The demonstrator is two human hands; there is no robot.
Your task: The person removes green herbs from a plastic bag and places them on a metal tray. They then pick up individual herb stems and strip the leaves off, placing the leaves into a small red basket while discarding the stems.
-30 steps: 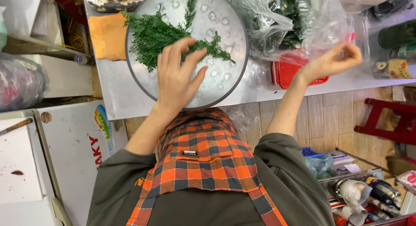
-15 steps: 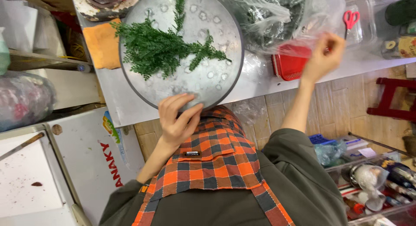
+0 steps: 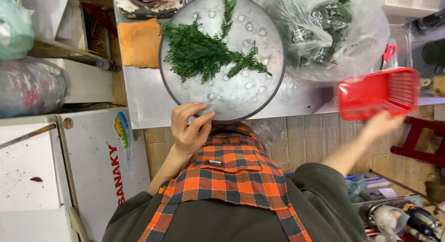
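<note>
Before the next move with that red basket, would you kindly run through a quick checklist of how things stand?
1. Right hand has the red basket: ok, lifted off the counter, though blurred.
2. Left hand on the tray: ok, fingers rest on its near rim.
3. Tray fully supported: not ok, its near edge overhangs the counter.
4. Greens on the tray: ok, piled on its far half, none spilled.
5. Basket contents: cannot tell, motion blur hides the inside.
6. Plastic bag clear of the tray: cannot tell, it lies right beside the rim.
</note>
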